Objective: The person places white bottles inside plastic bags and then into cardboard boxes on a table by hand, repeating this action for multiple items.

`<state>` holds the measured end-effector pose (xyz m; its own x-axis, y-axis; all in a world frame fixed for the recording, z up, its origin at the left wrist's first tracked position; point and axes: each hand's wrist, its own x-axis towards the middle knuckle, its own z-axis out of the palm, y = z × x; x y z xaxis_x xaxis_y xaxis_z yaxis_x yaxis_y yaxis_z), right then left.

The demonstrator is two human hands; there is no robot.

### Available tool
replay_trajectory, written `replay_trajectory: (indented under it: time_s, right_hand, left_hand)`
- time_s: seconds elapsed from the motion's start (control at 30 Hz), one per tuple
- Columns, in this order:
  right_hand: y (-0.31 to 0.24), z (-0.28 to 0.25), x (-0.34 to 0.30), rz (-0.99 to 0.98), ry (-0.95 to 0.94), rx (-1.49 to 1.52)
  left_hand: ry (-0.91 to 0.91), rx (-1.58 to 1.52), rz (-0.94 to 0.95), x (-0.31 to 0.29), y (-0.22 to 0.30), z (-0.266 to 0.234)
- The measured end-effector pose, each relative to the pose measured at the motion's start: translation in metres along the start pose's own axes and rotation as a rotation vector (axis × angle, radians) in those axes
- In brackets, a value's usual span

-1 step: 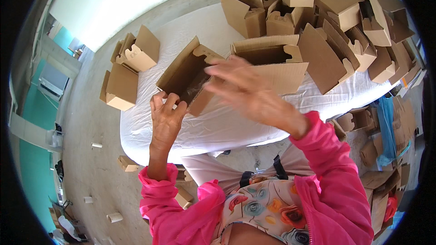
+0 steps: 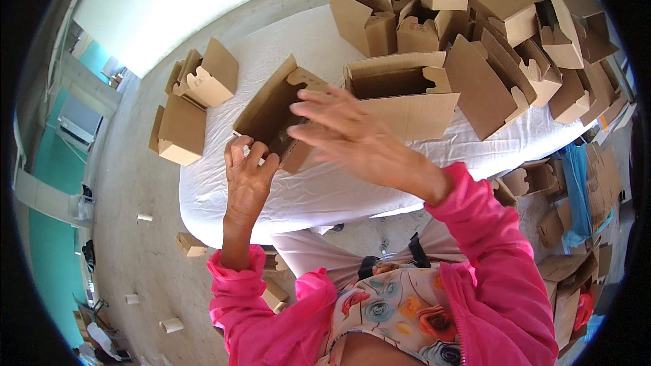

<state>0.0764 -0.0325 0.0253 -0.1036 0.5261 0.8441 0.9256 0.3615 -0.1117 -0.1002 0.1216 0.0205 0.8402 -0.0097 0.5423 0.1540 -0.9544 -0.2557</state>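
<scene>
An open-topped brown cardboard box (image 2: 266,98) sits tilted on a white-covered table in front of me. My left hand (image 2: 249,166) has its fingers curled over the near left corner of the box. Above the right end of the box is my right hand (image 2: 356,134), its fingers stretched out, apart and slightly blurred. It hides part of that end, and I cannot tell whether it touches the cardboard. Something clear and shiny shows inside the box near its bottom. Just to the right stands a second open cardboard box (image 2: 410,116), partly behind my right hand.
More cardboard boxes (image 2: 505,3) crowd the table's right and far side, and a few boxes (image 2: 184,125) stand at its left edge. White cloth (image 2: 220,193) covers the table. Below on the right lie boxes and a blue plastic bag (image 2: 576,190); small white rolls (image 2: 171,325) lie on the floor.
My right hand has shifted slightly left and down over the box's right end. My left hand and the boxes look unmoved.
</scene>
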Motion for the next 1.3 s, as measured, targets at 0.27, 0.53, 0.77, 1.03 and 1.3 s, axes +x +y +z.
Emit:
replay_trajectory:
  time_s: [0.27, 0.53, 0.77, 1.03, 1.3]
  right_hand:
    - [0.020, 0.038, -0.030, 0.074, -0.236, -0.193]
    - [-0.003, 0.055, -0.029, 0.104, -0.137, -0.149]
    - [-0.003, 0.060, -0.019, 0.106, -0.121, -0.147]
    - [0.005, 0.065, -0.017, 0.134, -0.111, -0.174]
    - [0.031, 0.081, -0.013, 0.212, -0.111, -0.096]
  left_hand:
    - [-0.474, -0.858, -0.332, 0.005, -0.020, -0.020]
    - [-1.024, -0.155, -0.284, 0.043, -0.028, 0.074]
    - [-0.902, -0.765, -0.555, 0.055, -0.031, 0.065]
    - [-0.707, -0.502, -0.251, 0.046, -0.040, 0.106]
    - [-0.106, -0.360, -0.353, 0.071, -0.033, 0.014]
